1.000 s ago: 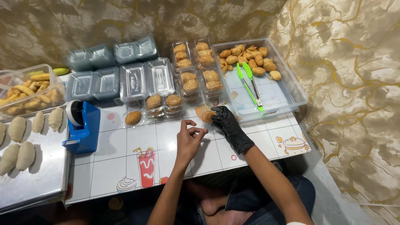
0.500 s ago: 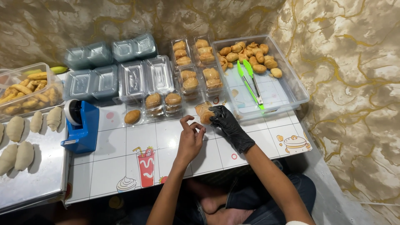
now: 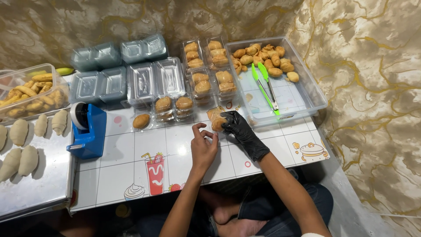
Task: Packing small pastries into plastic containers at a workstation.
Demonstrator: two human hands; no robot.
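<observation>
My right hand (image 3: 240,128), in a black glove, grips a small clear plastic box (image 3: 216,118) with a golden pastry inside, resting on the white patterned table (image 3: 131,162). Just left of that box is my bare left hand (image 3: 204,147), fingers loosely curled, with thumb and forefinger close together near the box's edge. Whether something thin is pinched between them cannot be seen. Two more filled boxes (image 3: 173,107) stand just beyond, and a single pastry (image 3: 141,121) lies in an open clear tray to the left.
A blue tape dispenser (image 3: 87,129) stands at the left. A large clear bin (image 3: 307,83) holds pastries and green tongs (image 3: 265,87). Behind are filled boxes (image 3: 206,66) and stacked empty ones (image 3: 140,83). Raw dough pieces (image 3: 19,147) lie on a metal tray.
My left hand has moved slightly right, toward the box in my gloved hand, and its pinched fingers have loosened. The gloved hand stays on the box.
</observation>
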